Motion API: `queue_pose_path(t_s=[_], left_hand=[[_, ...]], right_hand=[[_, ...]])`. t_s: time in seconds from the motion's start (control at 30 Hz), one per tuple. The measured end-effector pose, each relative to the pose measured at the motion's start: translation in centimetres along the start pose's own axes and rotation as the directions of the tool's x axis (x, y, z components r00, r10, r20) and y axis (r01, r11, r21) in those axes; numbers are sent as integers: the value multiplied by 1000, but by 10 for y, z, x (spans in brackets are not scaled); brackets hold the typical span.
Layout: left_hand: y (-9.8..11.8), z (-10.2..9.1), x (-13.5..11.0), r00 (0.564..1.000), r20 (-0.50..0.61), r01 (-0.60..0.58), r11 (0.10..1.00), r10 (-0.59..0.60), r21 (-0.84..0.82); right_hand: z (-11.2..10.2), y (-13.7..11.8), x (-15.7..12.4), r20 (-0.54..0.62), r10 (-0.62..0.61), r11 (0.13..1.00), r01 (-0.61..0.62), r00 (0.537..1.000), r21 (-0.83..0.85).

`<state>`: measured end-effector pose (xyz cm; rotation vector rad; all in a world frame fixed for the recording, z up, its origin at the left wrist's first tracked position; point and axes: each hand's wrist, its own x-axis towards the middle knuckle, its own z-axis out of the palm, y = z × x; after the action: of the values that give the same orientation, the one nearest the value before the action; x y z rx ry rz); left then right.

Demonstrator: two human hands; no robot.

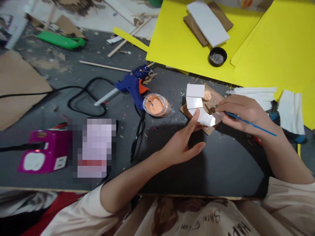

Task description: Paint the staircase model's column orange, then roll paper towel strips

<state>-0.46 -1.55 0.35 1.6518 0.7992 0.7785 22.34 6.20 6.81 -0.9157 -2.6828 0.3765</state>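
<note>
Dark table (221, 164): curved row of glossy white squares (197, 102) beside blue brush (251, 124)

The paint pot (157, 105) lies between glue gun (133, 86) and foam pieces (197, 102).

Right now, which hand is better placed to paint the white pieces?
Probably the right hand: it holds the blue brush, tip at the white pieces. The left hand only steadies them with a fingertip.

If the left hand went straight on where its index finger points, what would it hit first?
Probably the white folded strip; the fingertip of the left hand seems almost on it.
</note>
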Motion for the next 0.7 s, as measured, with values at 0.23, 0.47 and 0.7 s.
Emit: queue_pose_path(t_s=[0.23,0.47,0.7], left_hand=[[1,0,0,1000,-5,4,1000,-4,9],[1,0,0,1000,-9,11,1000,-11,-4],[1,0,0,1000,-10,10,1000,-10,-7]], right_hand=[[-2,10,-6,-101,109,994,-106,989,38],[-7,15,-7,-94,150,967,-127,984,221],[-3,20,-7,-101,174,955,-142,980,261]])
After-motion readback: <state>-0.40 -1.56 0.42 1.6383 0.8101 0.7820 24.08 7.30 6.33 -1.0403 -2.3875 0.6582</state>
